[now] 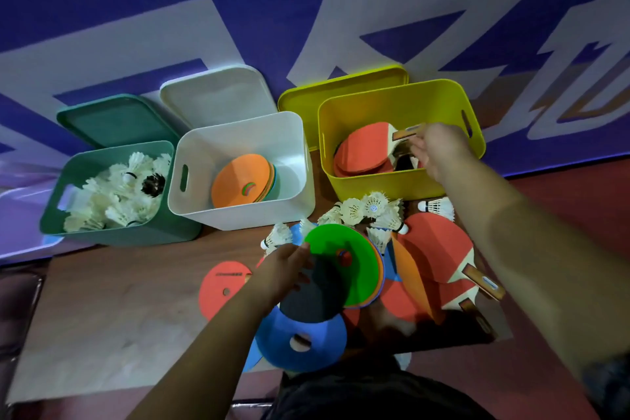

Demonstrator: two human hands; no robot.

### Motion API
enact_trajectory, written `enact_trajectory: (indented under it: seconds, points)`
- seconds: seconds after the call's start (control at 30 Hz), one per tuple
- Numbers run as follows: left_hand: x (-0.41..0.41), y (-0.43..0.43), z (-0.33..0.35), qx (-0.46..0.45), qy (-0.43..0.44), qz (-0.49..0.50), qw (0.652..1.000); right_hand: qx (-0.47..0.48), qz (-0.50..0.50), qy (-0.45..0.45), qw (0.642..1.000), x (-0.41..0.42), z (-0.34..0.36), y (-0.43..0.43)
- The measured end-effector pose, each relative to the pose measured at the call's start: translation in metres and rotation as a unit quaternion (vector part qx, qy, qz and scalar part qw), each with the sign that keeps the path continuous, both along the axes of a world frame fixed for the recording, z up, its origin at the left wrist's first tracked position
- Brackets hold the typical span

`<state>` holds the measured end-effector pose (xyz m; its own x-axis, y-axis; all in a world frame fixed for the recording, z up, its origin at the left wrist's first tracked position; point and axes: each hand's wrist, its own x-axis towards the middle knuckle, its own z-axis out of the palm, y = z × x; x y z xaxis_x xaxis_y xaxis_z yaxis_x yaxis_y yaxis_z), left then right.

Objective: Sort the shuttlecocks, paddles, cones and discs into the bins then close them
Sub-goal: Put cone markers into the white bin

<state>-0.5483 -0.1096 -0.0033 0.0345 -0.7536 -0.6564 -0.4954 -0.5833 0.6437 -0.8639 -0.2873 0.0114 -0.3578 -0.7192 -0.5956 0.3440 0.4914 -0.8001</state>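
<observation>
My right hand (438, 147) reaches over the yellow bin (368, 186) and grips the wooden handle of a red paddle (366, 143) that lies partly inside it on other paddles. My left hand (286, 266) holds the edge of a stack of discs with a green disc (341, 259) on top, above the wooden board. The green bin (112, 228) holds many white shuttlecocks (116, 191). Orange discs (242, 181) lie stacked in the white bin (245, 211).
Loose shuttlecocks (371, 211), two red paddles (439, 252), a blue cone (300, 341) and a red disc (221, 286) lie on the board (112, 310). Green, white and yellow lids (218, 95) lean behind the bins against the blue wall.
</observation>
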Motion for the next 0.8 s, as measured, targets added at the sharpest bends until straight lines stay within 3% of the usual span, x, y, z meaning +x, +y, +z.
enact_trajectory:
  seconds: [0.1,0.2,0.33,0.5,0.7,0.8]
  points:
    - [0.008,0.002,-0.015,-0.019,-0.095,-0.111,0.989,-0.001,0.034,0.041,0.999,0.006,0.001,0.014]
    - [0.013,0.004,-0.037,-0.027,-0.16,-0.172,0.972,-0.058,0.033,-0.01,0.998,0.024,0.003,0.04]
    - [0.011,0.005,-0.069,-0.068,-0.23,-0.265,0.934,-0.08,0.087,0.028,0.993,0.053,0.008,0.077]
    - [-0.001,-0.003,-0.083,-0.12,-0.316,-0.411,0.847,-0.074,0.116,0.045,0.989,0.083,-0.001,0.115]
    - [0.002,-0.004,-0.102,-0.15,-0.348,-0.507,0.774,-0.027,0.118,0.061,0.991,0.1,-0.028,0.152]
    - [0.006,-0.008,-0.106,-0.173,-0.354,-0.519,0.759,-0.011,0.128,0.079,0.989,0.104,-0.042,0.166]
